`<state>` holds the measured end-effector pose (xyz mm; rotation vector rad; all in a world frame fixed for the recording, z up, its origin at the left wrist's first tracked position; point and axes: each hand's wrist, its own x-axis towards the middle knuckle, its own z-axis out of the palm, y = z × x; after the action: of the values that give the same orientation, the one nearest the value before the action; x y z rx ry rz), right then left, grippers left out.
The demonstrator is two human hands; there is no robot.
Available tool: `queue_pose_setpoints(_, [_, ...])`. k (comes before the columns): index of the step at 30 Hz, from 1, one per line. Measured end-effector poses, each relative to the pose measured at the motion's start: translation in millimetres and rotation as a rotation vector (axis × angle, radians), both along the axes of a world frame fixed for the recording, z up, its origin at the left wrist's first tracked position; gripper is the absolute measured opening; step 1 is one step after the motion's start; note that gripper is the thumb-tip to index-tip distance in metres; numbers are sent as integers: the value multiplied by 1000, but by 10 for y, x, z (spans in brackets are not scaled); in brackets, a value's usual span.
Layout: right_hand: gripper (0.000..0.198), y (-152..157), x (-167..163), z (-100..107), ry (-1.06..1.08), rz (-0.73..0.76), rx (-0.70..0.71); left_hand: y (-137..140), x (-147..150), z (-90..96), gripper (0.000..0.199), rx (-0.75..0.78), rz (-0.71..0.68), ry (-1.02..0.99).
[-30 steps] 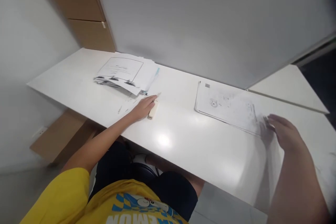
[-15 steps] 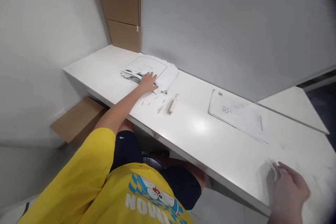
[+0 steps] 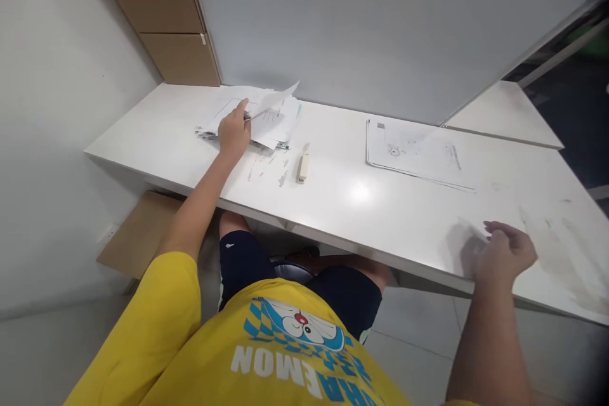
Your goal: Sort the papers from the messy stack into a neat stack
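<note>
My left hand (image 3: 235, 133) is closed on a sheet of paper (image 3: 275, 101), its far edge lifted and bent above a loose pile of papers (image 3: 278, 132). The pile is uneven, with dark printed edges showing on its near left side. Over the right part of the table my right hand (image 3: 508, 252) hangs with its fingers curled together. Whether anything small is inside those fingers is hidden. A small cream oblong object (image 3: 304, 167) lies to the right of the pile, its kind unclear.
A neater stack of drawn sheets (image 3: 413, 155) lies right of centre on the long white table (image 3: 328, 196). Grey smudges mark the tabletop. Cardboard boxes (image 3: 181, 57) stand at the back left corner. A grey partition (image 3: 356, 32) runs along the back.
My left hand has gone from lying spread on the pile to gripping and lifting a sheet. A white blur at my right hand's fingertips is gone. The view has shifted.
</note>
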<state>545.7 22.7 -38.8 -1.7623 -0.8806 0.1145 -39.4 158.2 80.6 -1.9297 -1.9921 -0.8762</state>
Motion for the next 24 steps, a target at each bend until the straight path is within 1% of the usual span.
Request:
queue_pose_setpoints(1, [24, -94, -189, 31, 55, 31, 67, -107, 81, -7, 42, 70, -32, 7])
queue_pose_setpoints(2, [23, -200, -406, 65, 102, 98, 92, -238, 188, -27, 42, 131, -82, 29])
queue_pose_setpoints(4, [21, -424, -885, 137, 195, 262, 40, -553, 468, -102, 40, 203, -235, 105])
queue_pose_setpoints(5, [23, -528, -1124, 175, 278, 380, -42, -726, 631, -153, 39, 226, -327, 149])
queue_pose_setpoints(6, [29, -618, -1346, 213, 382, 510, -108, -900, 801, -210, 37, 243, -424, 197])
queue_pose_setpoints(8, [45, -735, -1702, 290, 615, 779, -169, -1223, 1131, -334, 34, 263, -596, 289])
queue_pose_setpoints(9, [54, -762, -1827, 327, 714, 876, -178, -1360, 1279, -396, 34, 243, -678, 341])
queue_pose_setpoints(10, [62, -770, -1914, 360, 796, 942, -181, -1474, 1408, -456, 34, 226, -761, 390])
queue_pose_setpoints(11, [68, -765, -1968, 389, 859, 969, -188, -1564, 1518, -513, 34, 206, -837, 431])
queue_pose_setpoints(13, [69, -732, -1999, 432, 934, 949, -216, -1676, 1675, -612, 33, 174, -969, 485])
queue_pose_setpoints(16, [53, -683, -1946, 457, 968, 834, -255, -1720, 1758, -700, 31, 126, -1067, 496])
queue_pose_setpoints(18, [48, -665, -1889, 457, 957, 750, -279, -1711, 1727, -723, 32, 91, -1097, 493])
queue_pose_setpoints(21, [46, -637, -1772, 447, 924, 659, -306, -1677, 1594, -749, 34, 33, -1129, 500])
queue_pose_setpoints(24, [45, -576, -1612, 429, 876, 596, -294, -1621, 1429, -801, 42, -54, -1108, 526])
